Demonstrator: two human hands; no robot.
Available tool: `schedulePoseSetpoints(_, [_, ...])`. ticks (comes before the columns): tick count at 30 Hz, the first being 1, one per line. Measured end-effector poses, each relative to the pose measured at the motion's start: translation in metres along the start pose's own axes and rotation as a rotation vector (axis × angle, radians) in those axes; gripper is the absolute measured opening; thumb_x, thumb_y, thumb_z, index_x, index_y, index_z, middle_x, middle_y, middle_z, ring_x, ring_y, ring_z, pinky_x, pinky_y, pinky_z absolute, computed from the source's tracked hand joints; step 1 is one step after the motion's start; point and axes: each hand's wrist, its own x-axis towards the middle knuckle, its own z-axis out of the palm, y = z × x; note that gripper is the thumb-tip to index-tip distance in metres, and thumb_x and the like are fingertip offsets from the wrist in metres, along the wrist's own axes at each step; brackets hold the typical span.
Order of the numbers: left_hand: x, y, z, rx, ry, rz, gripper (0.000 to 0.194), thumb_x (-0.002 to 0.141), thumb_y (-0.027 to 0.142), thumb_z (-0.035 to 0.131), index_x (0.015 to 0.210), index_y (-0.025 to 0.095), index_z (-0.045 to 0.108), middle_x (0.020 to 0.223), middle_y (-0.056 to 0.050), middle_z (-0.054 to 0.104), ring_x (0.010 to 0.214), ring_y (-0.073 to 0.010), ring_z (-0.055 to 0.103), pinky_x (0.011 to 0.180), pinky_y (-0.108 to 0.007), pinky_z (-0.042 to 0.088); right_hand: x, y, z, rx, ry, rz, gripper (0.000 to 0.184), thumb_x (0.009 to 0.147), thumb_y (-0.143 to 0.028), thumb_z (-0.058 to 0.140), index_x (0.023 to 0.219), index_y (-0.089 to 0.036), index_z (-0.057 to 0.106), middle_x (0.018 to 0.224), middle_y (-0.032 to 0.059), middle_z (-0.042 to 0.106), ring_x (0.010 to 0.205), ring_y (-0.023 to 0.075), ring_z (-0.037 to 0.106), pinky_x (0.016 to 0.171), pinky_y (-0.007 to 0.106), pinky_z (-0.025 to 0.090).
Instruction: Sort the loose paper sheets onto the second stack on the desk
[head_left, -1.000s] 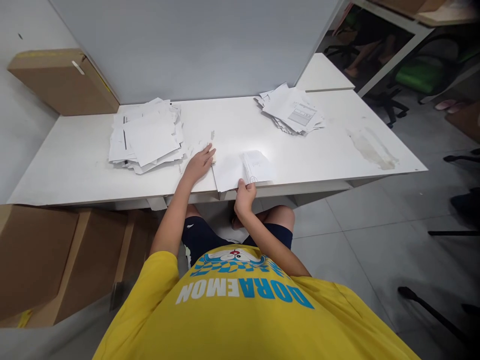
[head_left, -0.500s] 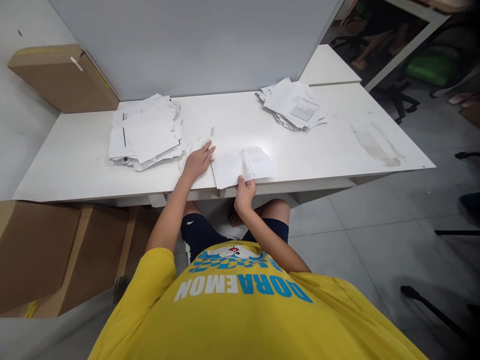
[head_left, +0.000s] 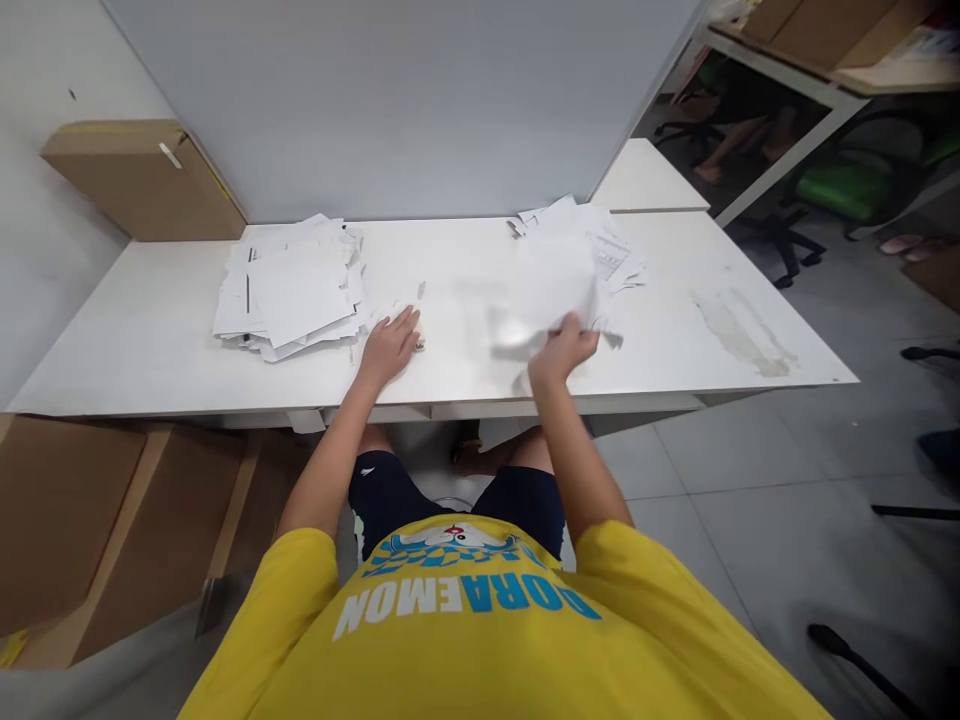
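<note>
My right hand [head_left: 564,348] grips a white sheet of paper [head_left: 551,280] by its near edge, thumb on top. The sheet is blurred by motion and overlaps the front of the right paper pile [head_left: 619,262]. My left hand [head_left: 391,345] lies on the white table with its fingers stretched out. A small pale object with dark marks [head_left: 419,345] pokes out beside its fingertips; its kind is unclear. Left of that hand is a larger, uneven stack of papers [head_left: 300,290].
A grey panel [head_left: 420,110] rises along the back of the white table [head_left: 450,290]. One cardboard box [head_left: 150,185] stands at the back left corner; more cardboard [head_left: 67,510] is below left. Beyond the right end are a green chair [head_left: 844,190] and another person's legs [head_left: 731,145].
My right hand has lifted the folded paper off the table's front edge and carried it right, up to the right pile. My left hand has hardly moved. The view has shifted slightly.
</note>
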Motion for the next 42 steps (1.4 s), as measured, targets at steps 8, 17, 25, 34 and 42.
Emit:
schedulePoseSetpoints(8, [0.001, -0.017, 0.002, -0.007, 0.095, 0.004, 0.046, 0.101, 0.036, 0.033, 0.132, 0.016, 0.059, 0.141, -0.014, 0.057, 0.129, -0.0264, 0.058, 0.108, -0.048, 0.045, 0.122, -0.014, 0.132, -0.035, 0.197, 0.298, 0.014, 0.091, -0.019, 0.043, 0.101, -0.020, 0.053, 0.106, 0.0045, 0.065, 0.104, 0.0114, 0.063, 0.083, 0.020, 0.056])
schedulePoseSetpoints(17, [-0.005, -0.018, 0.001, -0.057, 0.135, -0.014, 0.044, 0.102, 0.038, 0.034, 0.128, 0.017, 0.062, 0.140, -0.011, 0.059, 0.125, -0.0228, 0.061, 0.104, -0.041, 0.052, 0.117, 0.004, 0.155, 0.150, -0.314, 0.746, 0.015, 0.089, -0.018, 0.048, 0.103, -0.015, 0.054, 0.090, 0.0065, 0.065, 0.077, 0.0116, 0.068, 0.070, 0.026, 0.061])
schedulePoseSetpoints(25, [-0.005, -0.006, 0.003, 0.005, 0.198, -0.079, 0.036, 0.099, 0.030, 0.039, 0.118, 0.017, 0.067, 0.127, -0.012, 0.068, 0.121, -0.0239, 0.063, 0.105, -0.045, 0.049, 0.033, 0.041, 0.112, 0.223, -0.588, 0.677, 0.008, 0.082, -0.014, 0.055, 0.088, -0.019, 0.058, 0.077, 0.0006, 0.068, 0.072, 0.0106, 0.066, 0.070, 0.024, 0.059])
schedulePoseSetpoints(34, [-0.023, -0.025, -0.062, 0.277, 0.112, -0.745, 0.075, 0.091, 0.046, 0.054, 0.152, 0.008, 0.035, 0.161, -0.021, 0.025, 0.151, -0.0435, 0.012, 0.120, -0.066, 0.012, -0.010, 0.046, 0.086, -0.024, -0.679, 0.324, 0.016, 0.081, -0.011, 0.050, 0.082, -0.018, 0.064, 0.073, -0.0018, 0.067, 0.067, 0.0081, 0.065, 0.071, 0.022, 0.051])
schedulePoseSetpoints(42, [-0.066, -0.040, -0.088, 0.061, 0.331, -0.619, 0.036, 0.096, 0.020, 0.039, 0.117, 0.010, 0.066, 0.121, -0.019, 0.068, 0.143, -0.0327, 0.040, 0.119, -0.052, 0.032, -0.043, 0.011, 0.049, 0.037, -0.571, 0.293, 0.021, 0.087, -0.009, 0.047, 0.082, -0.020, 0.064, 0.076, -0.0028, 0.065, 0.071, 0.0068, 0.061, 0.070, 0.019, 0.047])
